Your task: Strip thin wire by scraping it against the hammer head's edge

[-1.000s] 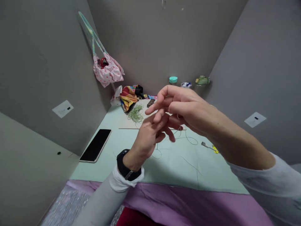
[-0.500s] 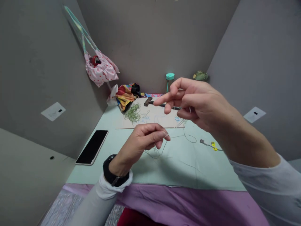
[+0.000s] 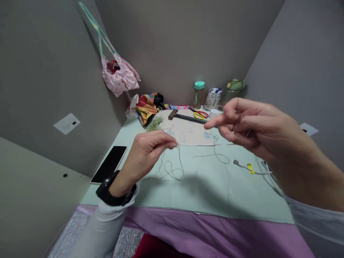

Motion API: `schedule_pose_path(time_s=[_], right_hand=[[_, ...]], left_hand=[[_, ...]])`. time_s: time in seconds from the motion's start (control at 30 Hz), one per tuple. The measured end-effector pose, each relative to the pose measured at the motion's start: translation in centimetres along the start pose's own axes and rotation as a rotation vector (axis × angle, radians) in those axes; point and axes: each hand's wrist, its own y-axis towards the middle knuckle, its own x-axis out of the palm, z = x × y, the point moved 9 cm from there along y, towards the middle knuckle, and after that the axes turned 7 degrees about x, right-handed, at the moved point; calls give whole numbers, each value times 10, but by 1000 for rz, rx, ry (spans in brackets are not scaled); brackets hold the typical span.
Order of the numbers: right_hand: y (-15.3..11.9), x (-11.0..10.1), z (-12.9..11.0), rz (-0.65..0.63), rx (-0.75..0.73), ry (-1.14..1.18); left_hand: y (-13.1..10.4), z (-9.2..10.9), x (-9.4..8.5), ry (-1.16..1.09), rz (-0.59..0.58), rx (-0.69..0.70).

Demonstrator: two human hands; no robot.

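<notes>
My left hand (image 3: 152, 152) pinches a thin string near the centre, above the table's pale green cover (image 3: 215, 193). From its fingertips a dark green thread (image 3: 180, 161) hangs down and loops on the cover. Over at the right, my right hand (image 3: 249, 125) is closed on the same string, its index finger pointing left. A pale stretch of string (image 3: 199, 144) runs nearly level between both hands. Behind my left hand, a tangle of green threads (image 3: 155, 124) lies on a cardboard sheet (image 3: 188, 134).
A hammer (image 3: 188, 117), scissors (image 3: 200, 114), a bottle (image 3: 198, 95) and a pen cup (image 3: 213, 99) stand or lie at the back. At the left is a phone (image 3: 109, 164); at the right, a cable with a yellow tag (image 3: 250, 168).
My hands have moved apart, the left one leftward and the right one rightward, with the string stretched between them. The view has shifted a little, and the scissors and pen cup now show.
</notes>
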Motion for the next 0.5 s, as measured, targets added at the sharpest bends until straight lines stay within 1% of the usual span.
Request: schedule_pose_path(time_s=[0.07,0.17,0.23,0.33,0.4,0.5], right_hand=[[-2,2,-2,-12,10,13],[-4,2,-8,-10,-18,29],[-5,1,-9,-3,-43,36],[-7,-1,-9,-1,-62,44],[-9,-1,-8,-7,-63,42],[-12,-1,-11,8,-61,5]], left_hand=[[5,8,-7,75,37,90],[10,17,-11,129,27,152],[13,21,-9,139,-14,161],[16,22,-6,143,-77,129],[17,22,-6,158,-96,119],[17,25,-6,182,-114,141]])
